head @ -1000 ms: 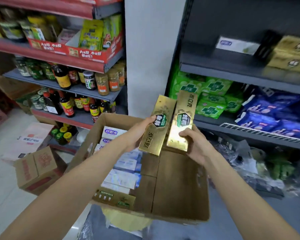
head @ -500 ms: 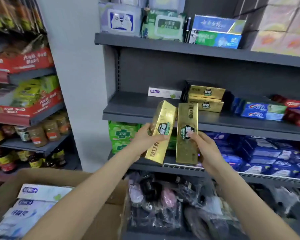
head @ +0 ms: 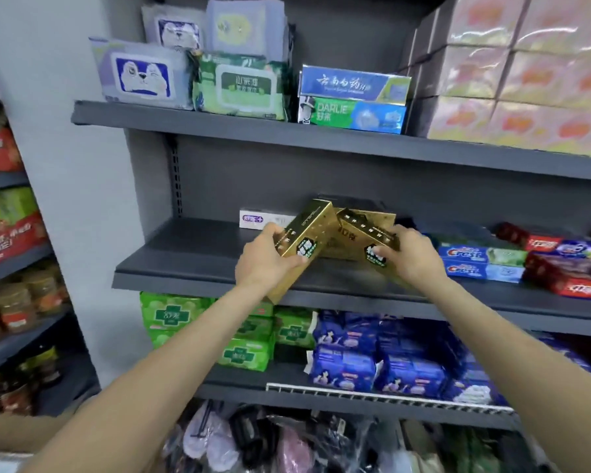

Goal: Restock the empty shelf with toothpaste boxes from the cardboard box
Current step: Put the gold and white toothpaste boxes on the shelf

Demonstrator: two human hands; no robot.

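Note:
I hold two gold toothpaste boxes over the grey middle shelf (head: 185,264). My left hand (head: 263,262) grips the left gold box (head: 307,240), which tilts up and away toward the shelf back. My right hand (head: 411,256) grips the right gold box (head: 365,233), which angles in from the right; the two far ends meet. Behind them gold boxes (head: 342,249) lie on the shelf, partly hidden. A white toothpaste box (head: 260,218) lies at the shelf back. The cardboard box is out of view except a brown sliver at the lower left.
Crest boxes (head: 475,261) and red toothpaste boxes (head: 567,268) fill the shelf's right part. Wet-wipe packs (head: 239,85) and blue toothpaste boxes (head: 354,100) sit on the shelf above. Green packs (head: 243,336) and blue packs (head: 382,356) lie below. Sauce jars (head: 14,305) stand at left.
My view has risen from the cardboard box to the shelves. Both hands have lifted the gold boxes up and forward over the middle shelf and tipped them from upright toward lying flat.

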